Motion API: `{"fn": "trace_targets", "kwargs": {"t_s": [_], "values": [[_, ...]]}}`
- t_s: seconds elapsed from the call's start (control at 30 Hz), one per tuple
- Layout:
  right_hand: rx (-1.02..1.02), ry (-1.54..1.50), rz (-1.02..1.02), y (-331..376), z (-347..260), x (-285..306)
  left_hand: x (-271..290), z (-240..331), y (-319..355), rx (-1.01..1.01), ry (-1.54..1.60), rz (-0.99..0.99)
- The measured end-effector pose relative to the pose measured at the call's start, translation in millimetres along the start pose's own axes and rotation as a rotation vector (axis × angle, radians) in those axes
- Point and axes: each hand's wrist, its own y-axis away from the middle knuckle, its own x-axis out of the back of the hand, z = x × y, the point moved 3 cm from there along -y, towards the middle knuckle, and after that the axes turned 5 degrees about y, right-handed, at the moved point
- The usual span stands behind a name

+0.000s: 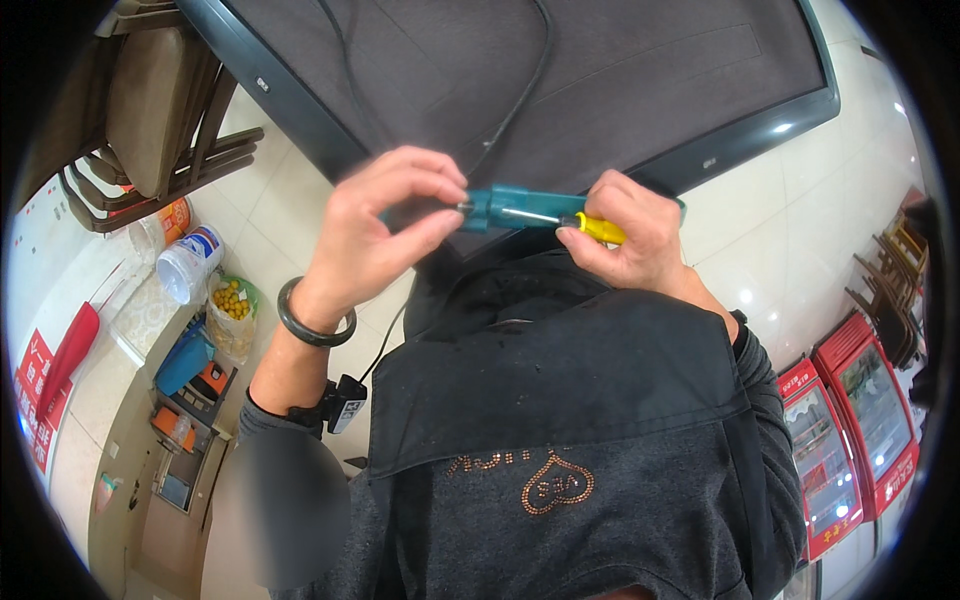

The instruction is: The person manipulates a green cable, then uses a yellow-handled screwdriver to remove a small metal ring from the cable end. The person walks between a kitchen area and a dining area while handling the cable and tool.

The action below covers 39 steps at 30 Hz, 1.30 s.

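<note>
Glossy white floor tiles below

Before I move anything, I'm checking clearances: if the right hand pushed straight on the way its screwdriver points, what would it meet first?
The right hand aims the yellow-handled screwdriver leftward; the shaft lies along the small teal block, so it would probably meet the left hand fingers pinching that block's far end.

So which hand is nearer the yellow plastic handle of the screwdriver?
Right. The right hand pinches the yellow plastic handle; the left hand is off at the shaft's far tip, gripping the teal plastic piece.
</note>
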Motion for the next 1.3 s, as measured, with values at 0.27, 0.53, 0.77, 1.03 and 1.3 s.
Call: {"fn": "trace_targets", "kwargs": {"t_s": [0.27,0.53,0.77,1.03,1.3], "values": [[-0.015,-0.01,-0.008,0.5,-0.2,-0.7,-0.6,1.6,0.1,0.009,-0.098,0.0],[-0.021,-0.012,-0.003,-0.5,-0.7,-0.4,-1.1,3.0,-0.3,0.111,0.06,0.058],[-0.02,-0.017,0.005,-0.8,-0.6,-0.6,1.0,-2.4,0.7,0.075,0.014,0.0],[-0.02,-0.009,0.009,-0.2,-0.1,-1.1,-1.3,-1.7,0.0,0.012,-0.043,0.016],[-0.024,-0.011,0.007,-0.4,0.4,-1.5,1.1,2.3,-1.1,-0.079,-0.207,-0.029]]}}
